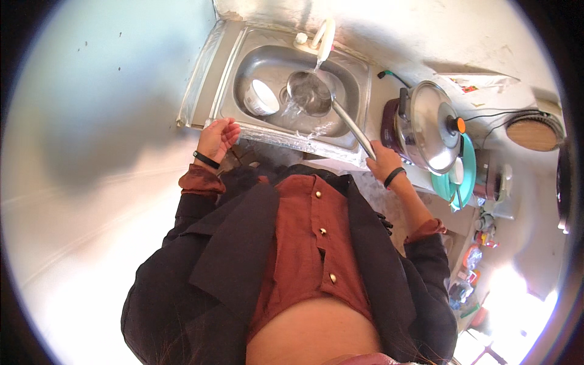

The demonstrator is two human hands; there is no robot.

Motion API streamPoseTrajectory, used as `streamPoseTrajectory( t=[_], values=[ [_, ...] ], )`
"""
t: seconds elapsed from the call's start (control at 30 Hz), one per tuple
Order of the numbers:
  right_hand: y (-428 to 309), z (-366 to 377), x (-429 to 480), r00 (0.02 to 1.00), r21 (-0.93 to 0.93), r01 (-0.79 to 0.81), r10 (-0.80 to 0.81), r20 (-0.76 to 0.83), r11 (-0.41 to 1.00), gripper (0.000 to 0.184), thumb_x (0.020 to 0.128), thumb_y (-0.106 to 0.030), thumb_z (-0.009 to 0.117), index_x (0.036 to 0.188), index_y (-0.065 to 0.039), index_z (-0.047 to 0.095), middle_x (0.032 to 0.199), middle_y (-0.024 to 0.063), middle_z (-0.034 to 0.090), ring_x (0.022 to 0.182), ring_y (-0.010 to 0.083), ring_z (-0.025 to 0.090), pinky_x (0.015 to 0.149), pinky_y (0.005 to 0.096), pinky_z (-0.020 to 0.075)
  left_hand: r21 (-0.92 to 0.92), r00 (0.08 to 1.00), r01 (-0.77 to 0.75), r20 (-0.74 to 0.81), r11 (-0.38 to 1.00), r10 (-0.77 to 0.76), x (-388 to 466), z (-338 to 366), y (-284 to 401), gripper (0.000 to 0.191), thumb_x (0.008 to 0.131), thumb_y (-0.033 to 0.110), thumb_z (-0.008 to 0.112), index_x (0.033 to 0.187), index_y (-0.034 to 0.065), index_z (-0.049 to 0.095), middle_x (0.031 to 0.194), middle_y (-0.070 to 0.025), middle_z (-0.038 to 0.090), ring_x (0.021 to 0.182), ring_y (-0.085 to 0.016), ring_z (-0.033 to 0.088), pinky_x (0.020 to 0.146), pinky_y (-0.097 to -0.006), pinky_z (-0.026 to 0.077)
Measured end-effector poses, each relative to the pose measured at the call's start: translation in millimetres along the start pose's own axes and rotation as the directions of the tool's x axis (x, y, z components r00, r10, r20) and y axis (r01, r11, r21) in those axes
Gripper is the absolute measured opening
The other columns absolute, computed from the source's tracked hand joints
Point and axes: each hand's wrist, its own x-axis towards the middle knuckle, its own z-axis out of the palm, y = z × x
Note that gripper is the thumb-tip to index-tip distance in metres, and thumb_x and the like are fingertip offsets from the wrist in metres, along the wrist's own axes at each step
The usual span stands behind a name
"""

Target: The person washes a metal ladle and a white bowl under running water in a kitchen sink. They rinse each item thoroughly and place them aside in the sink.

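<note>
My right hand [384, 162] grips the long metal handle of a large ladle [310, 93]. The ladle's round bowl is over the stainless steel sink [340, 123], under the white faucet [325, 43]. Water runs from the spout into the bowl and spills over its near left side into the basin. A white bowl [262, 98] lies tilted on its side in the left part of the basin. My left hand [220, 138] is at the sink's front left edge, fingers loosely curled with nothing in them.
Right of the sink stands a lidded steel pot [433, 127], with a turquoise plate [465, 178] beside it. A round wooden board [534, 132] is farther right, near black cables. Several small items line a shelf at lower right. A wall [114, 91] closes the left side.
</note>
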Motion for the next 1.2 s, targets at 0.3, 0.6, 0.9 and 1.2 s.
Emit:
streamPoseTrajectory(
  t=[0.3, 0.6, 0.9, 1.2],
  values=[
    [9.2, 3.4, 10.7, 0.982, -0.268, 0.083, -0.125, -0.145, 0.96, 0.027, 0.081, -0.008, 0.044, 0.108, -0.008, 0.043, 0.079, 0.0163, 0.054, 0.072, 0.0343, 0.059, 0.06, 0.0431, 0.0474, -0.003, 0.995, -0.022, -0.093, 1.0, 0.022, -31.2, 11.0, -23.2, 0.02, 0.089, 0.018, 0.048, 0.095, -0.0001, 0.054, 0.082, -0.0074, 0.061, 0.073, -0.015, 0.06, 0.065, -0.025, 0.051],
    [61.0, 23.3, 10.0, 0.939, -0.303, 0.127, -0.213, -0.269, 0.945, 0.036, 0.08, -0.006, 0.045, 0.115, -0.011, 0.044, 0.079, 0.0131, 0.054, 0.071, 0.0304, 0.058, 0.058, 0.0409, 0.0479, -0.037, 0.987, -0.061, -0.148, 0.997, 0.055, -52.2, 4.0, -37.0, 0.02, 0.088, 0.019, 0.051, 0.095, 0.0008, 0.054, 0.082, -0.0078, 0.06, 0.073, -0.015, 0.059, 0.064, -0.0249, 0.051],
    [16.1, 37.4, 53.0, 0.902, -0.244, 0.176, -0.256, -0.349, 0.954, 0.035, 0.08, -0.009, 0.046, 0.115, -0.014, 0.046, 0.076, 0.0117, 0.053, 0.07, 0.0306, 0.058, 0.057, 0.0417, 0.0476, -0.033, 0.99, -0.098, -0.102, 0.995, 0.094, -43.5, 12.4, -21.2, 0.019, 0.088, 0.018, 0.05, 0.096, 0.0009, 0.054, 0.083, -0.0075, 0.06, 0.074, -0.016, 0.06, 0.065, -0.0256, 0.051],
    [29.9, 62.4, 56.8, 0.906, 0.1, 0.223, -0.168, -0.388, 0.97, 0.041, 0.074, -0.014, 0.058, 0.113, -0.017, 0.045, 0.083, 0.0148, 0.057, 0.078, 0.0341, 0.057, 0.063, 0.0429, 0.0455, -0.044, 0.995, -0.008, -0.095, 0.999, 0.003, -33.6, -2.2, -29.0, 0.019, 0.088, 0.017, 0.049, 0.096, 0.0001, 0.054, 0.082, -0.0073, 0.06, 0.074, -0.016, 0.059, 0.065, -0.0252, 0.051]
  ],
)
